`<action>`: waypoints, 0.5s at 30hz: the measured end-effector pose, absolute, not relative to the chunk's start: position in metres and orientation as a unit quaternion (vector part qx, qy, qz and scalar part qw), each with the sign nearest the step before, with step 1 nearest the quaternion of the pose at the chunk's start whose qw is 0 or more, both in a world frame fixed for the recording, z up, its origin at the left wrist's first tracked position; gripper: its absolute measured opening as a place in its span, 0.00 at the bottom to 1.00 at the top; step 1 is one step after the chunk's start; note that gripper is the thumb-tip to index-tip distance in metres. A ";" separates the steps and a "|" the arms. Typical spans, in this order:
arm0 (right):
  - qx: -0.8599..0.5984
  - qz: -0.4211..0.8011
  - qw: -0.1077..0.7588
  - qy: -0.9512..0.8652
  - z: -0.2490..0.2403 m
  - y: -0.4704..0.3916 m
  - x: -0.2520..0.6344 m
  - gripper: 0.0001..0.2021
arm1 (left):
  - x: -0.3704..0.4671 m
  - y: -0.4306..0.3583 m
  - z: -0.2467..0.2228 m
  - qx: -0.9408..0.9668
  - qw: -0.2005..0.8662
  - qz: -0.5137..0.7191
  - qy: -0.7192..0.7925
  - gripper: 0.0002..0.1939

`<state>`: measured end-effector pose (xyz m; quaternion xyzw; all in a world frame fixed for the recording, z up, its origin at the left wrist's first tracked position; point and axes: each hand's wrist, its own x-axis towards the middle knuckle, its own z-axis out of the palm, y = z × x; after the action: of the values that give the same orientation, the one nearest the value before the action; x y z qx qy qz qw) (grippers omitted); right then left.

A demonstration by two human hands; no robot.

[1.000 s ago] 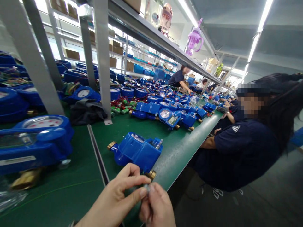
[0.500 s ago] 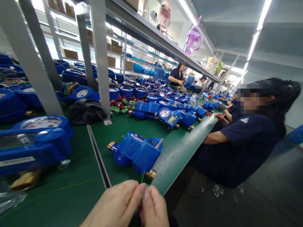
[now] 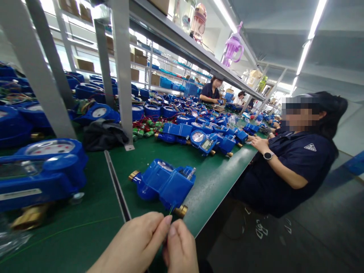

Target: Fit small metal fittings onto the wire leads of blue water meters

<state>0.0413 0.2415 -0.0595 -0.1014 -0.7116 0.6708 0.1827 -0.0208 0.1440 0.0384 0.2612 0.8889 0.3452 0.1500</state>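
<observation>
A blue meter with brass ends lies on the green table, just beyond my hands. Thin green wire runs from its lower side down to my fingertips. My left hand pinches the wire between thumb and forefinger. Right beside it, fingertips nearly touching, my right hand is closed in a pinch too; what lies between its fingers is mostly hidden, though the wire leads to that spot.
A large blue meter lies at the left, with green wire below it. Behind are a metal post, dark cloth and many meters. A person sits at the right table edge.
My hands have shifted slightly left and stay pinched together. The person at the right has leaned back a little and reaches a watch-wearing arm over the table edge. The near meter has not moved.
</observation>
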 end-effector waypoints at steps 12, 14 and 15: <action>-0.063 0.416 0.247 -0.873 -0.029 0.250 0.038 0.24 | -0.035 0.142 0.030 0.261 0.167 0.387 0.868 0.24; -0.089 0.524 0.103 -0.841 -0.029 0.251 0.034 0.23 | -0.034 0.142 0.034 0.276 0.143 0.373 0.874 0.24; -0.094 0.567 0.068 -0.816 -0.030 0.250 0.033 0.22 | -0.034 0.142 0.035 0.276 0.140 0.368 0.877 0.24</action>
<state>0.0329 0.2504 -0.0297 -0.0938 -0.8158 0.5667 0.0677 -0.0341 0.1421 0.0353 0.2756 0.8769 0.3681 0.1398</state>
